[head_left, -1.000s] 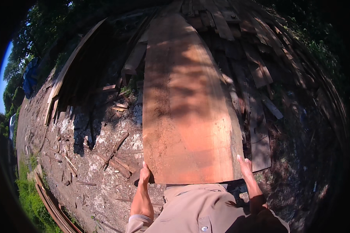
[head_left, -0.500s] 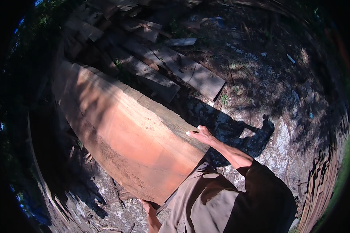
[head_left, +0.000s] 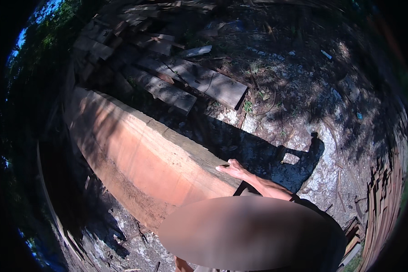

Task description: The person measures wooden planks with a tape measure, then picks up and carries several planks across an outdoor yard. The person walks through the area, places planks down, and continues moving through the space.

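A long, wide wooden slab [head_left: 140,158], reddish-orange on its sawn face with a grey, rough upper edge, stretches from close in front of me to the far left. It is tilted on its side. My right hand [head_left: 233,169] grips the upper edge near the slab's near end, its fingers hooked over the edge. Of my left arm only a bit of forearm [head_left: 182,264] shows at the bottom; its fingers are hidden. A blurred oval patch [head_left: 254,233] covers the near end of the slab and much of my body.
Weathered boards [head_left: 213,85] lie in a loose pile beyond the slab. Stacked thin planks [head_left: 381,213] stand at the right. Pale, debris-strewn ground [head_left: 322,181] carries my shadow [head_left: 258,145]. Dark foliage [head_left: 36,77] lines the left side.
The view has shifted slightly, and the slab sits a little lower in it. My right hand keeps its place on the edge. My left hand, earlier at the lower edge, is now covered.
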The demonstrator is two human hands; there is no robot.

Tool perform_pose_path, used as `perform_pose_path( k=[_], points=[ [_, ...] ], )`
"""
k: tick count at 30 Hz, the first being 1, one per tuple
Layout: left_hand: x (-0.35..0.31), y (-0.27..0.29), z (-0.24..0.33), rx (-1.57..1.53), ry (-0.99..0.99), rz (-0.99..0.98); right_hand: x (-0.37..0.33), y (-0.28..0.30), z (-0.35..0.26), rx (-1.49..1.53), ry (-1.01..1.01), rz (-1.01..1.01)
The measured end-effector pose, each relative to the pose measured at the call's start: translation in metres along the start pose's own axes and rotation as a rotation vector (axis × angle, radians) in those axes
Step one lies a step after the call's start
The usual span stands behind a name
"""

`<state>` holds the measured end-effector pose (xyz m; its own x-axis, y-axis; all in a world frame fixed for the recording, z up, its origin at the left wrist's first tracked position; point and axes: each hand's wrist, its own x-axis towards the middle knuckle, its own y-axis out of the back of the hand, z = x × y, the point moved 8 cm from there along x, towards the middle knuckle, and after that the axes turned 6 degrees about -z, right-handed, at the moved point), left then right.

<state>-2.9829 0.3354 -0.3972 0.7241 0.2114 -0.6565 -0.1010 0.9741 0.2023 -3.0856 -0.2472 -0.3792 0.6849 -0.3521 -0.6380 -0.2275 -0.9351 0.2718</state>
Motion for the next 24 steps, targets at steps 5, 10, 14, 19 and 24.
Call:
perform_pose_path(
  k=[5, 10, 14, 19, 24],
  points=[
    [-0.017, -0.019, -0.011, 0.034, 0.017, 0.006, 0.000, 0.035, 0.003, 0.023, 0.074, 0.118],
    [-0.045, -0.088, -0.023, 0.059, 0.039, 0.000, 0.032, 0.096, 0.011, 0.088, 0.072, -0.014],
    [-0.079, -0.169, -0.033, 0.040, 0.054, 0.018, 0.071, 0.175, 0.013, -0.076, 0.087, 0.034],
    [-0.120, -0.259, -0.056, 0.032, 0.093, 0.000, 0.105, 0.275, 0.012, -0.138, 0.120, 0.044],
    [-0.138, -0.297, -0.076, 0.026, 0.120, 0.006, 0.104, 0.317, 0.012, -0.181, 0.100, 0.014]
  ],
)
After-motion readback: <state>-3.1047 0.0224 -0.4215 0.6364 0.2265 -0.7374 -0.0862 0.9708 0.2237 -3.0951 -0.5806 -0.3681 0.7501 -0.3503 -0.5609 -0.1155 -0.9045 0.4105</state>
